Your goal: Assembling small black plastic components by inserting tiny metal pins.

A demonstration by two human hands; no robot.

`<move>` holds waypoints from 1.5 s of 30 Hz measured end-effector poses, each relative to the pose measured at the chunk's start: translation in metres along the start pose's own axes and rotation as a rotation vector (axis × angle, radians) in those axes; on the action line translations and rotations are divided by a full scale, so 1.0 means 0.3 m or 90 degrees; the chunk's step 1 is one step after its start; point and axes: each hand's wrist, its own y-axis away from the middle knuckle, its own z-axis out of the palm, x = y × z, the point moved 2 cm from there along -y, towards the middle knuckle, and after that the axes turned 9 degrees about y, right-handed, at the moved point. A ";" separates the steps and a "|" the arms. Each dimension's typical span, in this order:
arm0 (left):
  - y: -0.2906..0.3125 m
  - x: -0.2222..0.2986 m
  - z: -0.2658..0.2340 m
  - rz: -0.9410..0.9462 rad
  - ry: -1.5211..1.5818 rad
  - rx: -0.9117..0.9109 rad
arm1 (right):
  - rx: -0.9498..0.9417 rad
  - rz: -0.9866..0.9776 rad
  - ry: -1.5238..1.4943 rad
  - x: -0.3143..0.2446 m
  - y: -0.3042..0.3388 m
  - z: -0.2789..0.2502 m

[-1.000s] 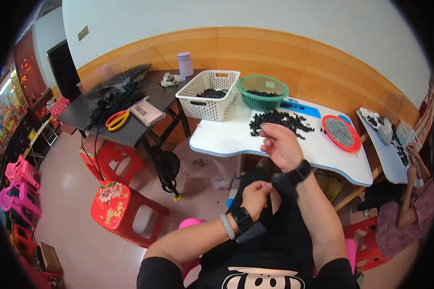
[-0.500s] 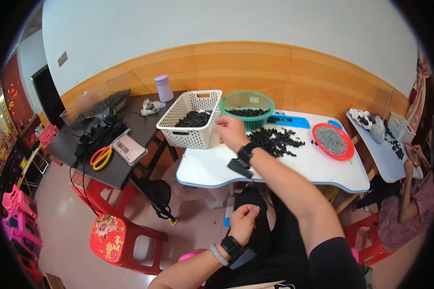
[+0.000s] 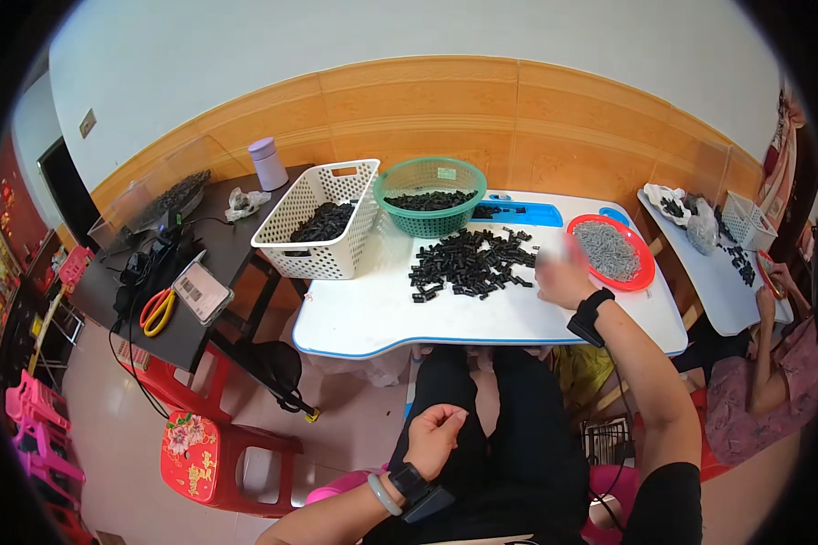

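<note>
My left hand [image 3: 433,440] is held over my lap with its fingers curled and thumb pressed against them; anything inside is too hidden to name. Over the white table [image 3: 364,318], my right hand [image 3: 563,278] reaches forward beside the red plate [image 3: 651,272], its fingers smeared by motion. On that plate lies a heap of small grey metal pieces [image 3: 607,251], perhaps screws. Just left of my right hand spreads a loose pile of short black plastic pieces [image 3: 468,265]. More black pieces fill part of a green basket [image 3: 432,224] behind the pile.
A white basket [image 3: 314,262] with black parts stands at the table's left. Blue trays [image 3: 536,214] lie at the back. A dark table [image 3: 245,195] at left bears scissors [image 3: 159,312], a phone [image 3: 204,292] and a lilac bottle [image 3: 267,165]. At right, another person [image 3: 759,391] works.
My right hand has swept from the white basket rightward to the red plate. My left hand stays over my lap, still closed. The view has shifted slightly.
</note>
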 end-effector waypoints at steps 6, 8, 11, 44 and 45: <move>-0.034 -0.022 0.009 -0.023 0.004 0.021 | 0.023 -0.064 -0.020 -0.004 -0.036 0.037; -0.037 -0.009 0.023 -0.042 -0.018 0.027 | -0.033 -0.062 -0.046 0.001 -0.057 0.053; -0.062 0.024 0.055 -0.039 -0.071 -0.008 | -0.043 -0.080 -0.025 0.010 -0.060 0.057; -0.026 0.343 0.251 0.162 0.080 -0.239 | 0.181 -0.301 -0.380 -0.431 0.372 -0.200; -0.025 0.343 0.247 0.162 0.059 -0.246 | 0.163 -0.301 -0.414 -0.426 0.373 -0.195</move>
